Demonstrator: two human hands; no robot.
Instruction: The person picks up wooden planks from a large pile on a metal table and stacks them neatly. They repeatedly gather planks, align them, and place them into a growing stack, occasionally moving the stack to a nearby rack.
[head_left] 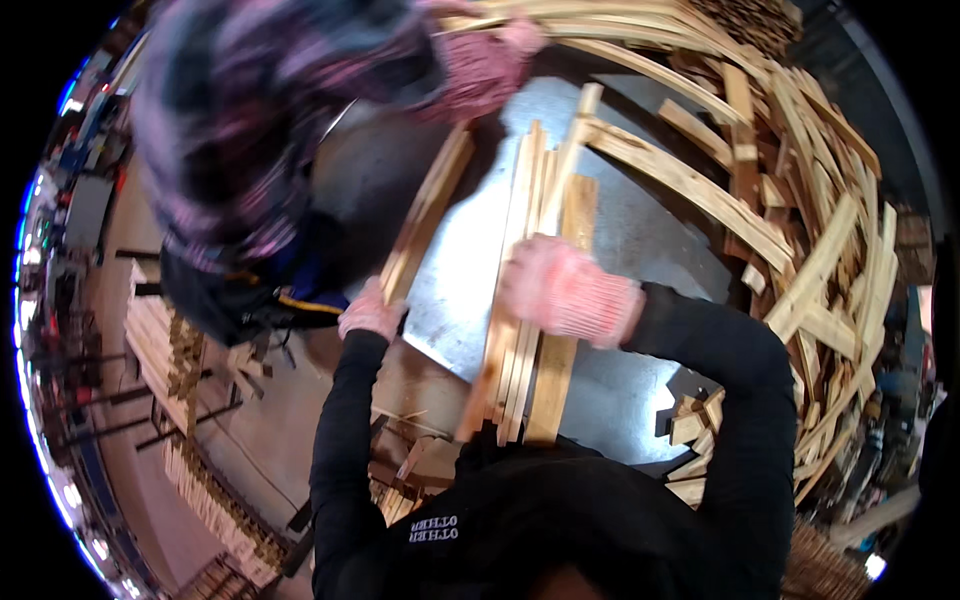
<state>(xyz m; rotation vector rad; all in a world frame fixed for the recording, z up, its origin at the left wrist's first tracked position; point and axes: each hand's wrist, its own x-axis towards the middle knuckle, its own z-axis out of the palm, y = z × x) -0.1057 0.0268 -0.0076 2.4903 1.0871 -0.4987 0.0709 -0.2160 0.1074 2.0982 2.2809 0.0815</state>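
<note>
My left hand [372,310], in a pinkish work glove, is closed round the near end of a wooden board [428,215]. That board slants away over the left part of a shiny metal table [445,290]. In a matching glove, my right hand [570,290] is closed over a wooden slat [570,160] that lies along a bundle of narrow wooden slats [522,200]. The undersides of its fingers are hidden, so how many slats it grips does not show. A wider plank [555,390] lies against the bundle's right side, partly under my right hand.
A co-worker in a plaid shirt [260,110] leans in at the far left, a gloved hand [490,65] over the table's far edge. Loose boards [690,185] and a tangled wood heap [830,270] crowd the right. Stacked lumber [160,340] stands on the left floor.
</note>
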